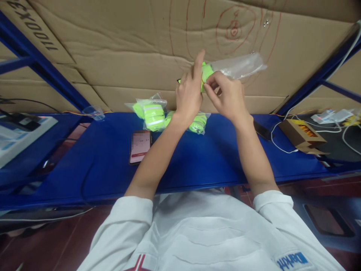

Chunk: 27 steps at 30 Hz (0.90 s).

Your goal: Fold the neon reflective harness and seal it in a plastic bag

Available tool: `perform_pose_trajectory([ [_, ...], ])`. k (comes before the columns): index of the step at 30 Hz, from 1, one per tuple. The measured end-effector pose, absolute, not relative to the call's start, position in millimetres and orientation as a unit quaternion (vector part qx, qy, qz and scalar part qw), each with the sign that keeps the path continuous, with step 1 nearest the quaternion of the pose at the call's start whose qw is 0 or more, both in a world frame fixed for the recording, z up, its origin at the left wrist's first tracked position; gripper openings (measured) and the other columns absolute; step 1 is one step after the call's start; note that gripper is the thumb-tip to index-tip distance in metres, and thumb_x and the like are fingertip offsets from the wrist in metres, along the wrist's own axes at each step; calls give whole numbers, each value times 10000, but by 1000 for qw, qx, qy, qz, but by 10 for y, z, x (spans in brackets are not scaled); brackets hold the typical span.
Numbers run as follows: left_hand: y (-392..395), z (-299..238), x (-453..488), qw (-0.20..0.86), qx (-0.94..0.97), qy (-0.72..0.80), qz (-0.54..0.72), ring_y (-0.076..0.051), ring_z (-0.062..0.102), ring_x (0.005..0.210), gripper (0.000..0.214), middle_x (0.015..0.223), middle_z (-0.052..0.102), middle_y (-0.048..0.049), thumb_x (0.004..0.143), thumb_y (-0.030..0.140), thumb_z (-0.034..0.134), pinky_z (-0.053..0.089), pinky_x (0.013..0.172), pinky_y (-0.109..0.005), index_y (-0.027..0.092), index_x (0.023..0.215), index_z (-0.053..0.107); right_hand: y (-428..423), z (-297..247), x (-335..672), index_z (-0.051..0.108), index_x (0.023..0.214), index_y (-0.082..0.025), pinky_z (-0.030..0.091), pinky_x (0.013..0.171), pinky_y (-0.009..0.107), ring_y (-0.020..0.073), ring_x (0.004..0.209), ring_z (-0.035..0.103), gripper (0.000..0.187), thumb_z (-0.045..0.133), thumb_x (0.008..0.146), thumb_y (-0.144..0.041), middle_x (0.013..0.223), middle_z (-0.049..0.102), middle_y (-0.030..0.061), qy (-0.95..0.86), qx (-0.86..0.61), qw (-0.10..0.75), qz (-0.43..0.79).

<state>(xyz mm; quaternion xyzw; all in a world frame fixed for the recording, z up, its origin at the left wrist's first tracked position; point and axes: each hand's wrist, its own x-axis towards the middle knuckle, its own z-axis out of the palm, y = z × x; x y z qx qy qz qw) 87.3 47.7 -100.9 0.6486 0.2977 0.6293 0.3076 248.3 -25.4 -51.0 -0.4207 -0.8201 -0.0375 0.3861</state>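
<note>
A neon yellow-green fabric bundle (208, 70) is raised above the blue shelf, near the cardboard wall. My left hand (189, 92) is wrapped around its left side, with one finger pointing up; a bit of green with a dark tip pokes out past the knuckles. Thumb and fingers of my right hand (227, 94) pinch at the bundle's right side, where a thin orange-red band shows. A clear plastic bag (244, 67) sticks out to the right behind my right hand. Below lie several bagged neon bundles with pale reflective strips (153, 117), partly hidden by my left forearm.
A phone (140, 146) with a lit screen lies left of my left forearm. Right of my right arm are a dark phone-like object (262, 130), a white cable and an open cardboard box (303, 135). A clear cup (94, 112) lies at back left. Blue posts flank the shelf.
</note>
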Motion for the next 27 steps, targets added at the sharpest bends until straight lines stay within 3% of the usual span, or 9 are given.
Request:
perform_pose_trajectory([
  [3, 337, -926, 839, 169, 713, 385, 561, -454, 326, 1680, 884, 1618, 628, -72, 941, 261, 623, 313, 1390, -649, 404, 1776, 372, -354, -410, 2532, 738, 1078, -277, 584, 947, 414, 293, 1012, 778, 175, 585, 1119, -351, 1085, 829, 57, -842, -415, 345, -20],
  [6, 174, -862, 797, 3, 794, 446, 412, -418, 567, 1530, 932, 1594, 664, -137, 899, 6, 503, 431, 1311, -605, 267, 1786, 387, -587, -233, 2673, 762, 908, -258, 577, 884, 437, 291, 788, 767, 248, 612, 1099, -313, 826, 784, 46, -859, -419, 295, 16],
  [8, 111, -847, 799, -39, 842, 407, 352, -356, 590, 1527, 922, 1631, 659, -90, 850, -53, 491, 484, 1283, -522, 240, 1725, 479, -762, -119, 2817, 800, 958, -275, 571, 829, 432, 272, 677, 732, 235, 624, 1104, -330, 718, 736, 19, -833, -404, 379, 0],
  [11, 80, -851, 854, -52, 879, 330, 339, -282, 606, 1512, 812, 1647, 660, -3, 881, -36, 517, 502, 1276, -439, 263, 1634, 567, -890, -29, 3043, 835, 1069, -290, 555, 804, 422, 293, 825, 763, 193, 643, 1073, -266, 901, 802, 50, -782, -412, 460, -85],
  [13, 77, -857, 898, -59, 884, 314, 341, -280, 619, 1494, 766, 1593, 700, -3, 892, -18, 529, 516, 1253, -436, 269, 1599, 591, -838, -33, 3151, 832, 1047, -284, 556, 817, 416, 300, 920, 770, 161, 685, 1025, -223, 1018, 826, 63, -799, -432, 410, -80],
  [16, 93, -867, 923, -82, 881, 308, 351, -281, 614, 1492, 742, 1554, 717, -15, 868, -19, 520, 535, 1220, -444, 289, 1536, 617, -637, -98, 3199, 830, 985, -254, 575, 836, 405, 267, 854, 753, 103, 747, 958, -200, 954, 822, 51, -831, -438, 342, -21],
  [20, 140, -893, 890, -98, 867, 309, 379, -253, 584, 1516, 720, 1637, 650, -33, 865, -47, 506, 521, 1242, -441, 268, 1508, 583, -438, -164, 3121, 840, 1029, -251, 601, 902, 439, 269, 863, 750, 137, 729, 954, -225, 968, 829, 58, -826, -450, 339, -14],
  [27, 185, -989, 965, -104, 850, 329, 398, -268, 597, 1506, 654, 1613, 665, -53, 932, -31, 501, 521, 1226, -447, 272, 1504, 599, -370, -181, 3066, 709, 900, -284, 582, 929, 482, 315, 908, 763, 77, 695, 967, -250, 1003, 821, 71, -815, -480, 321, -37],
])
